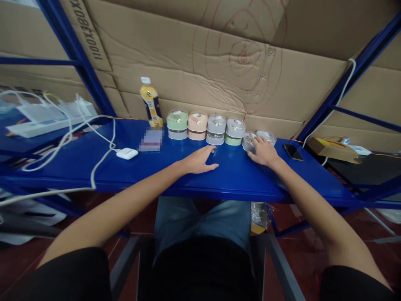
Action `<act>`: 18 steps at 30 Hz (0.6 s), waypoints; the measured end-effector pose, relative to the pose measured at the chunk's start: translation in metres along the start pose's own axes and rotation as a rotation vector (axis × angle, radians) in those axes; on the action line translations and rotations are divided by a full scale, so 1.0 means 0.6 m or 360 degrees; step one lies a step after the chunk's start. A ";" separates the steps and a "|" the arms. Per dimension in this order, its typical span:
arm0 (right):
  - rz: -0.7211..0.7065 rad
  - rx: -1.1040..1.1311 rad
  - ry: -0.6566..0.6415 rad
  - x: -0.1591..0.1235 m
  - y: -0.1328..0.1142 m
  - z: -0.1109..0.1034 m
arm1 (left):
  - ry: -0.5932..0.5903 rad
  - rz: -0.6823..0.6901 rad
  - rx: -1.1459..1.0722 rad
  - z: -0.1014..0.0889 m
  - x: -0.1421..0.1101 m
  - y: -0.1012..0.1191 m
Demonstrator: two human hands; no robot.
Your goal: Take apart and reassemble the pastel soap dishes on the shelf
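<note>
My left hand [199, 161] is open just over the blue table, thumb and fingers apart, with nothing in it. Behind it stand several two-high stacks of small round containers with clear lids: green over grey [177, 121], peach over peach [197, 124], grey over grey [216, 125] and grey over green [235, 130]. To the right, my right hand [265, 151] has its fingers and thumb at a single grey container [249, 141], partly covering it. Another grey container [267, 136] sits close behind that hand.
A yellow-labelled bottle [152, 104], a blurred box [151, 140] and a white earphone case [127, 153] are on the left. A phone [293, 151] lies right. White cables [94, 167] cross the left side. Cardboard [175, 50] backs the blue table [175, 180].
</note>
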State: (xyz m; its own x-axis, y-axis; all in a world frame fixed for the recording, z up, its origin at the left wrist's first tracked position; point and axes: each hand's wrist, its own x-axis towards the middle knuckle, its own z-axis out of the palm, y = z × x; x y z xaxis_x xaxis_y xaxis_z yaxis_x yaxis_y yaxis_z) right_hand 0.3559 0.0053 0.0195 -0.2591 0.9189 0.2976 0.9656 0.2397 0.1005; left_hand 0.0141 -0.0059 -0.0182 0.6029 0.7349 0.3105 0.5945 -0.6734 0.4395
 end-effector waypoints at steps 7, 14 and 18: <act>0.0519 0.0180 0.0172 -0.034 -0.014 -0.031 | -0.0017 -0.0006 -0.0011 -0.001 0.000 0.000; -0.0123 0.0638 0.0057 -0.008 -0.066 -0.015 | 0.0120 0.0029 -0.0280 0.007 0.003 -0.010; -0.0550 0.0866 0.0117 -0.004 -0.131 -0.034 | 0.0196 0.0129 -0.0445 0.006 0.004 -0.011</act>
State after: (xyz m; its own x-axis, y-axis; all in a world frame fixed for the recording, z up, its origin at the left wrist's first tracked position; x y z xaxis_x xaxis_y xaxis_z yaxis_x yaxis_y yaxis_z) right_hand 0.2801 -0.0220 0.0302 -0.5388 0.7410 0.4007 0.6940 0.6601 -0.2875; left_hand 0.0133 0.0001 -0.0234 0.5633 0.6955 0.4461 0.3674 -0.6944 0.6187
